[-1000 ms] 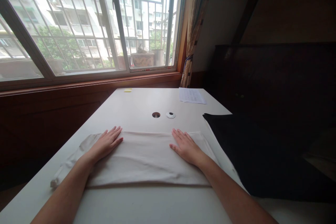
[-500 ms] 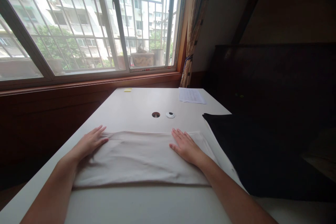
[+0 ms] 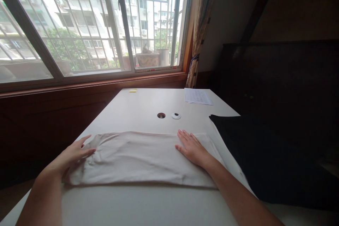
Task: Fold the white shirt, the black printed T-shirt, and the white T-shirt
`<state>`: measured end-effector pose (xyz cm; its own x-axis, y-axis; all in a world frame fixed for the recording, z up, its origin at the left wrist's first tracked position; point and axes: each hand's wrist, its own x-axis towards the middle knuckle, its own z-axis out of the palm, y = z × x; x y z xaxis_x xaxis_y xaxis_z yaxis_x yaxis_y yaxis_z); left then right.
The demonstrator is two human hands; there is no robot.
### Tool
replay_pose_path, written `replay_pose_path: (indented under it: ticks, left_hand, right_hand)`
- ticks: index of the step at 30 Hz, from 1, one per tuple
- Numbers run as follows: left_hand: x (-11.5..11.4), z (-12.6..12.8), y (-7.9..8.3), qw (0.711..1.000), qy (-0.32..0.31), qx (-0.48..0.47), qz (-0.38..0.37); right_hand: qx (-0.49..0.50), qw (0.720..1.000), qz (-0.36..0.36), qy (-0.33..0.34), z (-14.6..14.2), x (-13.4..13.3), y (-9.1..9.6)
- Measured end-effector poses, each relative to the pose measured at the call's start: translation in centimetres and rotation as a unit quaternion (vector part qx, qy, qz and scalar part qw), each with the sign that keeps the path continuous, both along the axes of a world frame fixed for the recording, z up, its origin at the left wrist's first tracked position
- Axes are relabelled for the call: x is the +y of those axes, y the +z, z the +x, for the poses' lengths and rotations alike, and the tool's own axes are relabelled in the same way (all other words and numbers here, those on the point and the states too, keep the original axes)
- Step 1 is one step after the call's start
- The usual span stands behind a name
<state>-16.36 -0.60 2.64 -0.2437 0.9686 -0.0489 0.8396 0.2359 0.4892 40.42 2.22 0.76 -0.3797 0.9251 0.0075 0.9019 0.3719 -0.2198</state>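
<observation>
A pale, folded piece of cloth [image 3: 140,159] lies as a wide strip across the white table [image 3: 143,206], with soft wrinkles and some bunching at its left end. My left hand [image 3: 75,153] is at that left end, thumb and fingers apart, touching the cloth's edge; part of the palm side is hidden. Flat on the right part of the cloth rests my right hand [image 3: 192,148], its fingers stretched toward the far edge. Whether the cloth is a garment cannot be made out.
Black cloth [image 3: 254,155] covers the table's right edge. Farther back are a round cable hole [image 3: 161,115], its white cover [image 3: 176,116], printed papers [image 3: 198,96] and a yellow sticky note [image 3: 132,91]. A barred window [image 3: 92,24] and a tied curtain [image 3: 197,42] stand beyond.
My left hand has moved left and nearer to me, and the cloth's left end now reaches farther left. My right hand stays flat on the cloth. The view has shifted slightly.
</observation>
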Motion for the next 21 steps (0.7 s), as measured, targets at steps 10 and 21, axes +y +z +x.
replay_pose_path:
  ticks: [10,21]
  left_hand:
    - [-5.6,-1.8,0.6,0.991,0.006,-0.135,-0.011]
    - [-2.7,-2.2,1.5,0.973,0.114,-0.186,0.076]
  right_hand:
    - [-0.006,1.000,-0.007,0.004,0.0,-0.3,0.7]
    - [0.111,0.991,0.077,-0.008,4.3,0.9,1.8]
